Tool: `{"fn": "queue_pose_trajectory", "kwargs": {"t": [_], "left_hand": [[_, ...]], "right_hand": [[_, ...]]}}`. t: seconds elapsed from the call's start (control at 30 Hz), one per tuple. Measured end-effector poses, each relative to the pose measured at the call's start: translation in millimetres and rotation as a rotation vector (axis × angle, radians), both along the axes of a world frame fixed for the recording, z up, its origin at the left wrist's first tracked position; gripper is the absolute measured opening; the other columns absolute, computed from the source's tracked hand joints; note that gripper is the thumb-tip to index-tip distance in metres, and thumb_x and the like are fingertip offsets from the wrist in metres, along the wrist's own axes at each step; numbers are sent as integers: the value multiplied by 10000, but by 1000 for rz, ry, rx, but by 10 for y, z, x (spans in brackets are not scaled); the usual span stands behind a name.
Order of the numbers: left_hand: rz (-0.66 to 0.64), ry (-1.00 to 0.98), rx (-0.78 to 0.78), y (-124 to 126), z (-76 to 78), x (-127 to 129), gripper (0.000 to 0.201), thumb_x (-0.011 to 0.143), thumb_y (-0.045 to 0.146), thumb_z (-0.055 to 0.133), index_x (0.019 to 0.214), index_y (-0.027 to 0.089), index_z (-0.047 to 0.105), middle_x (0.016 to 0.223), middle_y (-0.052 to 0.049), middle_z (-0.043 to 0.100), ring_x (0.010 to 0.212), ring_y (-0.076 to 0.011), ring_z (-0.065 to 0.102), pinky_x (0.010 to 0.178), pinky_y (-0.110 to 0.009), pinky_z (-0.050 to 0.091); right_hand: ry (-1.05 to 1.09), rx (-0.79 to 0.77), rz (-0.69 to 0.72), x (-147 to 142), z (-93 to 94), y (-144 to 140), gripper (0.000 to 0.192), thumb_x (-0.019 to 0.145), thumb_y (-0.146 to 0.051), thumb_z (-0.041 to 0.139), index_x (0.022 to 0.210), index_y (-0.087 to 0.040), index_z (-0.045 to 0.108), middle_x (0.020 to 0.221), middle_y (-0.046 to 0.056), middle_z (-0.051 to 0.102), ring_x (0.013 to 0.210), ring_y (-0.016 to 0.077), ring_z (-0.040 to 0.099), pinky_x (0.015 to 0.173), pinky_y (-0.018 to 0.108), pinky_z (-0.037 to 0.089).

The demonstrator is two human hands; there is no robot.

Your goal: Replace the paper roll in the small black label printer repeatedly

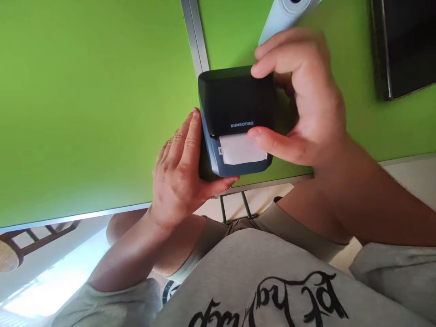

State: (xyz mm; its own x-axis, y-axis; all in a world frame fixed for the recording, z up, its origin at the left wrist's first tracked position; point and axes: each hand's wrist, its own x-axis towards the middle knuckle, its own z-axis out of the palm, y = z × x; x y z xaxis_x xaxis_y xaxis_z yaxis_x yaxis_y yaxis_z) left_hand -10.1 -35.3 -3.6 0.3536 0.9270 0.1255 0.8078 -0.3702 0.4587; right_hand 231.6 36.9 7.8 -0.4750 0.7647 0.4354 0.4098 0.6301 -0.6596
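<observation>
A black and dark blue label printer (238, 100) marked NIIMBOT sits over the near part of the green table. A strip of white label paper (242, 149) sticks out of its front slot. My left hand (180, 168) holds the printer's left side, fingers along the wall and thumb round the front edge. Across the lid spans my right hand (306, 100): its fingertips press the back right edge, and its thumb lies at the lid's front edge beside the paper. The printer's right side is partly hidden behind that hand.
Behind my right hand lies a white roll (284, 18) on the green table (85, 100). A black flat object (408, 45) is at the far right. A metal strip (195, 34) crosses the tabletop. My legs and a chair-like frame (44, 238) are below the table edge.
</observation>
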Motion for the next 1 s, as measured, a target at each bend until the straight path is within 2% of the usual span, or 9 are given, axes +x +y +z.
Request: {"fn": "queue_pose_trajectory", "kwargs": {"t": [0.13, 0.23, 0.37, 0.53, 0.63, 0.7, 0.8, 0.9, 1.0], "left_hand": [[17, -18, -44, -8, -1, -1, 1098, 809, 871, 575, 1658, 288, 195, 1635, -123, 448, 1463, -354, 514, 1169, -511, 499], [7, -44, -37, -5, -36, -6, 1120, 792, 874, 594, 1652, 257, 228, 1619, -142, 466, 1439, -378, 533, 1164, -519, 492], [-6, -41, 6, 4, -61, -10, 1101, 807, 877, 567, 1644, 233, 256, 1597, -156, 492, 1423, -380, 549, 1151, -507, 495], [-8, -23, 17, 9, -51, -10, 1088, 813, 880, 548, 1636, 216, 288, 1579, -167, 513, 1393, -372, 577, 1128, -477, 506], [-15, -10, 30, 9, -56, -15, 1104, 810, 895, 529, 1635, 202, 285, 1570, -177, 520, 1380, -378, 585, 1114, -478, 507], [-13, -5, 39, 8, -61, -17, 1103, 811, 897, 521, 1633, 197, 289, 1565, -179, 525, 1373, -378, 590, 1109, -474, 505], [-20, -14, 43, 6, -60, -18, 1104, 814, 892, 522, 1642, 207, 268, 1567, -171, 524, 1373, -374, 588, 1107, -464, 498], [-21, -24, 38, 1, -43, -12, 1097, 822, 881, 519, 1648, 208, 257, 1560, -168, 531, 1358, -371, 596, 1094, -456, 500], [-8, -4, 41, -5, -22, 1, 1082, 831, 882, 492, 1641, 196, 283, 1523, -174, 563, 1293, -369, 636, 1041, -455, 521]], "right_hand": [[-124, 116, -103, 46, 58, -17, 461, 896, -514, 608, 1159, -137, 640, 1092, 118, 576, 1157, 224, 579, 888, 387, 589], [-120, 121, -152, 43, 166, -15, 419, 874, -478, 638, 1090, -121, 671, 967, 94, 563, 947, 177, 562, 702, 319, 502], [-153, -3, -170, 16, 401, 21, 285, 890, -385, 658, 1030, -140, 701, 666, -37, 439, 611, 62, 384, 710, 283, 442], [-178, -90, -200, -38, 547, 124, 268, 951, -385, 603, 1080, -174, 705, 682, -34, 497, 612, 64, 508, 760, 262, 528], [-117, -130, -244, -93, 459, 185, 307, 1001, -423, 512, 1116, -183, 666, 685, -24, 502, 631, 97, 572, 710, 290, 544], [-84, -126, -338, -128, 364, 200, 309, 1006, -473, 494, 1080, -199, 618, 666, -32, 473, 633, 110, 587, 664, 292, 534], [-26, -47, -445, -157, 264, 173, 237, 986, -438, 519, 966, -203, 545, 789, -21, 577, 640, 96, 599, 608, 270, 487], [-104, 65, -312, -179, 273, 126, 118, 933, -293, 556, 873, -191, 564, 898, -11, 686, 636, 72, 581, 622, 256, 449], [-354, 94, -238, -241, 365, 105, 119, 900, -266, 555, 838, -205, 636, 770, -29, 687, 617, 84, 553, 601, 268, 382]]}}
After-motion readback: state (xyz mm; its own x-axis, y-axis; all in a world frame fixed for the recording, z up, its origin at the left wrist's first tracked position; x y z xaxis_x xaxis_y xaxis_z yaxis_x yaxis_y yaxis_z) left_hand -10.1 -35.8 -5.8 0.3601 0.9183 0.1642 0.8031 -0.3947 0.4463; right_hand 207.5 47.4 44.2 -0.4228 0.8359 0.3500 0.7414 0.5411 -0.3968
